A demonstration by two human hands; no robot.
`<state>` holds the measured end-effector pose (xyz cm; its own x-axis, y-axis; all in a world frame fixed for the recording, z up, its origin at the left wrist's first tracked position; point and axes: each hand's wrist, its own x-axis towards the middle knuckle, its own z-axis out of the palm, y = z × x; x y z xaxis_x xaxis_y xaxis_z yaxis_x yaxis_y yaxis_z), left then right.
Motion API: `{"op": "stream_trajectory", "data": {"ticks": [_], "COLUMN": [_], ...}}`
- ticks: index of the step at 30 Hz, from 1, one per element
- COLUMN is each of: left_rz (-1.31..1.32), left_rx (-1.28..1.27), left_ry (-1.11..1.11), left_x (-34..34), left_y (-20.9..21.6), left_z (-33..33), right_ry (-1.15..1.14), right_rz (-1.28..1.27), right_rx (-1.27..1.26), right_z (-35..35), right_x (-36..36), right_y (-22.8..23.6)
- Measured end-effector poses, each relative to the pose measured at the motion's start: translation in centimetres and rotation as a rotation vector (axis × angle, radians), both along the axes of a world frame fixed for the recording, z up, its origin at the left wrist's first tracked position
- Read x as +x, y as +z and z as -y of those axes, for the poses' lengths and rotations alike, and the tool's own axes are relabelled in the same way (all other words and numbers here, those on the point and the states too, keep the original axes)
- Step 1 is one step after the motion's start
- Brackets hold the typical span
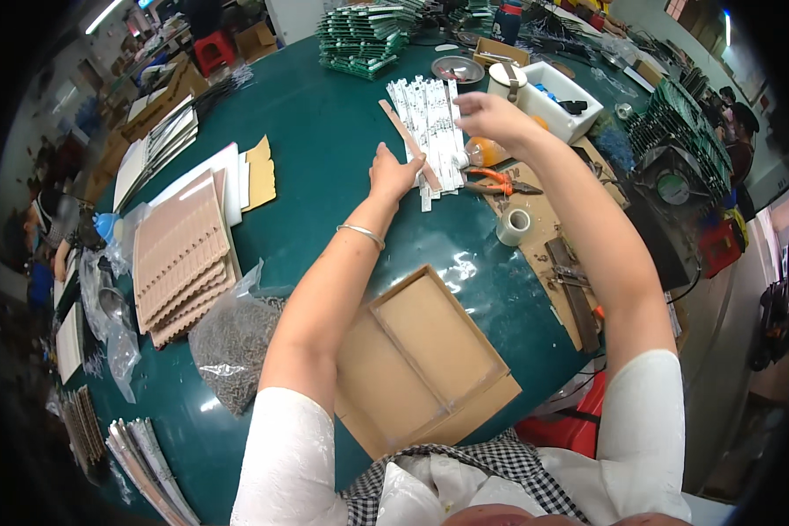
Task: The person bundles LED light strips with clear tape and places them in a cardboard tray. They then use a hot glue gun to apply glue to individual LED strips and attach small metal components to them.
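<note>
My left hand (393,174) is open at the left side of a bundle of white printed strips (431,118). Its thumb touches a thin pinkish-brown strip (403,131) that lies slantwise along the bundle's left edge, while its fingers stretch out left of that strip. Across the bundle, my right hand (493,120) reaches in from the right, fingers apart and tips close to the strips' right edge. No object shows in its grasp. Just below it lie a bottle of orange liquid (486,152) and orange-handled pliers (500,182).
A shallow cardboard box (451,329) sits before me, beside a bag of small dark parts (237,342). Brown panels (180,254) are stacked left. A tape roll (514,225), white foam box (563,101) and lidded cup (506,81) stand right; green boards (364,39) are piled behind.
</note>
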<state>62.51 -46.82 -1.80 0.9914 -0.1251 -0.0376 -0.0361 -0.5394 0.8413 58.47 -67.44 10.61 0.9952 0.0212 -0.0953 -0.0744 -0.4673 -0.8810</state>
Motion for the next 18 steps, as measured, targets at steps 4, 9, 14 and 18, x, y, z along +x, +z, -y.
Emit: {"op": "stream_trajectory", "data": {"ticks": [4, 9, 14, 18], "left_rz": [0.014, 0.171, 0.108, 0.003], "left_rx": [-0.119, 0.124, 0.195, 0.307], "left_ry": [0.007, -0.076, -0.030, -0.034], "left_x": [1.0, 1.2, 2.2, 1.1], "left_y": [-0.4, -1.1, -0.7, 1.3], "left_z": [2.0, 2.5, 2.1, 4.0], "right_ry": [-0.450, -0.409, -0.461, -0.471], "right_rz": [-0.192, -0.197, -0.166, -0.155], "right_rx": [0.085, -0.037, -0.142, -0.172], "right_z": [-0.2, 2.5, -0.9, -2.2], "right_x": [8.9, 15.9, 17.8, 18.3], "right_y": [-3.3, -11.5, -12.6, -13.8]}}
